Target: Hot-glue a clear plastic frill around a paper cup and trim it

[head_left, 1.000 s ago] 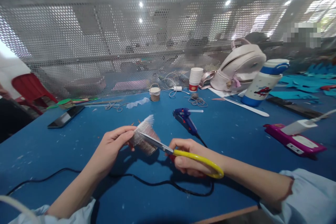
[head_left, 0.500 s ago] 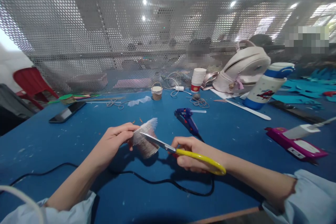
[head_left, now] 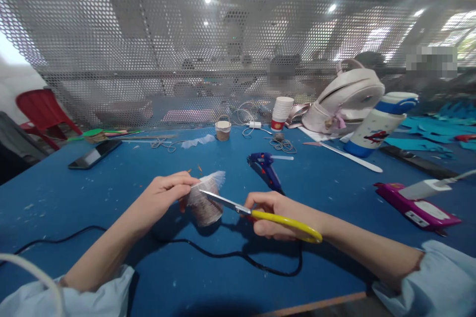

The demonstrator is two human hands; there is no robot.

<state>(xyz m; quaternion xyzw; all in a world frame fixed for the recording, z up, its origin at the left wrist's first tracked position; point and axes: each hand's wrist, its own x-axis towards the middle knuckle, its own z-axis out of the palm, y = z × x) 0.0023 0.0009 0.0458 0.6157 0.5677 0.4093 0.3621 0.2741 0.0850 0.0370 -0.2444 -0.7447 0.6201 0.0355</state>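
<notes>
My left hand [head_left: 169, 192] grips the rim of a small brownish cup wrapped in twine [head_left: 205, 209], which is tilted on the table. White mesh fabric [head_left: 213, 178] covers its upper edge and sticks out to the right. In my right hand [head_left: 273, 214] is a pair of scissors with yellow handles [head_left: 286, 221]. The blades look closed, and their tip lies against the mesh at the cup's side. Some fingers of the left hand are hidden behind the cup.
Behind my right hand lies a blue glue gun [head_left: 266, 168]; its black cord [head_left: 223, 256] loops across the front. A small bucket [head_left: 223, 130], paper cups [head_left: 281, 114], backpack [head_left: 345, 99], bottle [head_left: 379, 126], purple power strip [head_left: 416, 206] and phone [head_left: 95, 154] stand or lie around.
The cup has turned slightly, so more of its twine side shows and the mesh sits lower. The scissors stay at the mesh, with both hands nearly in place.
</notes>
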